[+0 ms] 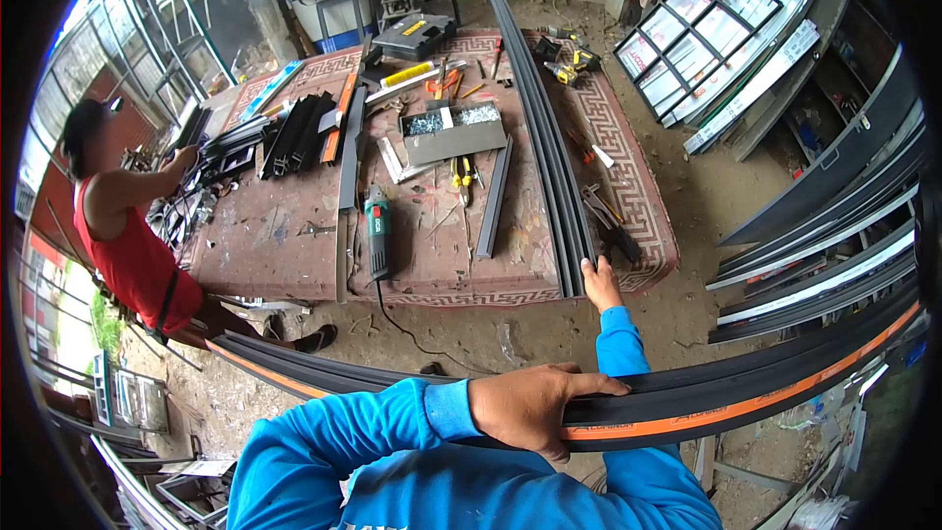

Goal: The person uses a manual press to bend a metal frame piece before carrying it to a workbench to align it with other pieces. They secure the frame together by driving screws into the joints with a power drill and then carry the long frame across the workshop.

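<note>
My left hand (525,406) is wrapped over a long black profile bar (726,395) with an orange printed strip, which spans crosswise in front of my body. My right hand (601,285) reaches past this bar and grips the near end of long dark grey metal profiles (540,118) lying lengthwise on the table. Its fingertips are partly hidden at the profile edge. Left of these profiles lie a shorter grey profile (496,198), yellow-handled pliers (462,177) and a green angle grinder (377,226) with its cord hanging off the table.
The table (265,255) has a patterned covering. On it are a box of screws (453,132), a black tool case (414,36), black profile pieces (294,137) and a cordless drill (564,71). A person in red (128,226) works at left. A framed grid (697,39) and stacked profiles (824,265) stand right.
</note>
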The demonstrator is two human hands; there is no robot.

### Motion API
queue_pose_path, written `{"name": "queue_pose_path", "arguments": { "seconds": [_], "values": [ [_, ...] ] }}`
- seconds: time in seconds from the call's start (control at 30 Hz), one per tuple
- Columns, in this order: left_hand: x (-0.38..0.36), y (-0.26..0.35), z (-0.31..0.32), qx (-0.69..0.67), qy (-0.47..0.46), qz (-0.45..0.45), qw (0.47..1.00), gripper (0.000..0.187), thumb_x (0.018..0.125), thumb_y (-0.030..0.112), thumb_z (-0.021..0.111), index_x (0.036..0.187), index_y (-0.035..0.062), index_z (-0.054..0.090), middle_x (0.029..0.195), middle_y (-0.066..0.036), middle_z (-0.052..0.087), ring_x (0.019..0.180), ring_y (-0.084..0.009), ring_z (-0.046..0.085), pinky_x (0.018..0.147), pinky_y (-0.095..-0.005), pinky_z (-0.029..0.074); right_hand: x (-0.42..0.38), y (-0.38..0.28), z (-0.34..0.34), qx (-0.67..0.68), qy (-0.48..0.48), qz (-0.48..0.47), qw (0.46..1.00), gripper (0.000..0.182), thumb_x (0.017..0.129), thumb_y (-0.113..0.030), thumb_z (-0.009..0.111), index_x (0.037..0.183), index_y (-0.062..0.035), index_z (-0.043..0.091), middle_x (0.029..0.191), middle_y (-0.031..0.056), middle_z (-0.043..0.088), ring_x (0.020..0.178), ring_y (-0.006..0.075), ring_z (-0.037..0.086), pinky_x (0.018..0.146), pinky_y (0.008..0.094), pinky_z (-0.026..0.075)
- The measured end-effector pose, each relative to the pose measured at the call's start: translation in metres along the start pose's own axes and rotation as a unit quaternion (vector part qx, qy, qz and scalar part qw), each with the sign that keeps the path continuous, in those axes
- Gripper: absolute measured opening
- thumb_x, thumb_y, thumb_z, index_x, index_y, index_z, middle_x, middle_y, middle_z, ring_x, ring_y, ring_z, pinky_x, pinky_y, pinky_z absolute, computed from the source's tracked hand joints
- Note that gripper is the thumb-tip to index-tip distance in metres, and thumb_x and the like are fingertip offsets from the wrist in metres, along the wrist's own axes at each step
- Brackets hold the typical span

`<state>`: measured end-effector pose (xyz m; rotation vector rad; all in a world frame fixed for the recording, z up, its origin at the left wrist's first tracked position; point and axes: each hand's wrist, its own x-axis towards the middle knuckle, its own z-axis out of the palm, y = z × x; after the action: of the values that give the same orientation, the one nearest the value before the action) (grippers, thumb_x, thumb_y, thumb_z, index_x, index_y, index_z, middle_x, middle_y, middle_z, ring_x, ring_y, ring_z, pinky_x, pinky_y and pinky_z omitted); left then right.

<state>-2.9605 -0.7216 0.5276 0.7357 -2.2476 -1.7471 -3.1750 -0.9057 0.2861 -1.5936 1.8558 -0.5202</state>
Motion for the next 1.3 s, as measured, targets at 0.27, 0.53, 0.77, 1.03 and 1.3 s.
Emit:
{"name": "queue_pose_path", "arguments": {
  "seconds": [0.27, 0.53, 0.77, 1.03, 1.3],
  "values": [
    [-0.005, 0.004, -0.001, 0.009, 0.013, 0.029, 0.999, 0.095, 0.062, 0.015, 0.084, 0.145, 0.0185, 0.038, 0.116, -0.022, 0.054, 0.108, -0.0383, 0.056, 0.097, -0.0428, 0.046, -0.01, -0.043, -0.047, 0.184, 0.083, -0.153, 0.967, 0.051, 0.088, -0.017, 0.06, 0.137, -0.0064, 0.05, 0.133, 0.0242, 0.054, 0.126, 0.0365, 0.05, 0.105, 0.0411, 0.038],
    [-0.018, 0.016, -0.016, 0.103, 0.073, 0.009, 0.992, 0.091, 0.058, 0.011, 0.082, 0.14, 0.0181, 0.044, 0.115, -0.021, 0.053, 0.11, -0.04, 0.055, 0.096, -0.0473, 0.044, 0.029, 0.031, -0.015, 0.082, 0.0, -0.111, 0.99, 0.056, 0.094, -0.024, 0.057, 0.142, 0.0008, 0.039, 0.136, 0.0284, 0.049, 0.128, 0.0392, 0.047, 0.106, 0.0434, 0.037],
    [-0.042, 0.001, -0.04, 0.204, 0.168, 0.026, 0.964, 0.087, 0.054, 0.017, 0.081, 0.134, 0.0285, 0.05, 0.115, -0.016, 0.053, 0.11, -0.0379, 0.052, 0.097, -0.0483, 0.039, -0.03, 0.017, 0.013, -0.094, -0.009, -0.077, 0.993, 0.051, 0.094, -0.023, 0.058, 0.135, 0.0029, 0.044, 0.132, 0.0288, 0.052, 0.124, 0.0409, 0.049, 0.103, 0.044, 0.039],
    [-0.084, -0.067, -0.083, 0.348, 0.259, -0.004, 0.901, 0.08, 0.058, 0.014, 0.076, 0.132, 0.0322, 0.052, 0.112, -0.013, 0.052, 0.107, -0.0361, 0.051, 0.09, -0.0484, 0.04, 0.004, 0.05, 0.017, 0.017, 0.12, -0.008, 0.993, 0.046, 0.092, -0.025, 0.061, 0.127, 0.0041, 0.051, 0.126, 0.0274, 0.057, 0.118, 0.0401, 0.054, 0.099, 0.0434, 0.043],
    [-0.17, -0.16, -0.161, 0.357, 0.26, -0.024, 0.897, 0.073, 0.058, 0.017, 0.079, 0.127, 0.0221, 0.057, 0.102, -0.013, 0.056, 0.1, -0.0347, 0.054, 0.083, -0.0442, 0.043, 0.005, 0.114, 0.049, 0.149, 0.229, 0.119, 0.954, 0.043, 0.09, -0.026, 0.064, 0.119, 0.0053, 0.059, 0.12, 0.0259, 0.061, 0.113, 0.0394, 0.058, 0.096, 0.0429, 0.046]
  ]
}}
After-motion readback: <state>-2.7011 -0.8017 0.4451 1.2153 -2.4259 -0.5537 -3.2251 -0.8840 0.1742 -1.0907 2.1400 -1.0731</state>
